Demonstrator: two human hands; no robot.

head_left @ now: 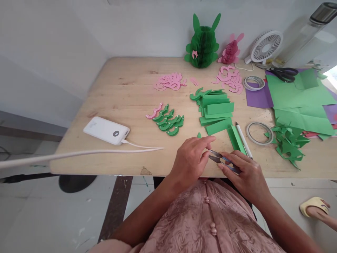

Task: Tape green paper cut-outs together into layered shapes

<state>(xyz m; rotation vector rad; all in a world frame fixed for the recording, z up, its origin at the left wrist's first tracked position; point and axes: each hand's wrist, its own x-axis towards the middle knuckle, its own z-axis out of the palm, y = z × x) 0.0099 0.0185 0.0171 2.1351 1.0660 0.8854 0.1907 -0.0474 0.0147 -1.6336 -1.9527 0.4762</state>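
Note:
My right hand [247, 171] is closed around a pair of thread snips [229, 164] at the table's front edge. The snips' two blades stand apart and point left. Close to those blade tips, my left hand [191, 154] is bent with thumb and fingers drawn together; what it pinches, if anything, is hidden. A tiny green scrap [199, 135] lies just beyond the left fingers. Past my hands is a stack of folded green paper strips [217, 109], with another green strip [235, 137] beside a white pen [243, 140].
Curved green pieces [170, 121] lie left of centre, pink cutouts [171, 81] behind. A power bank [106, 130] with a cable sits left. Tape rolls [260, 133], green scraps [289, 142] and black scissors [284, 73] are right. A green paper rabbit [202, 45] and fan [266, 47] stand behind.

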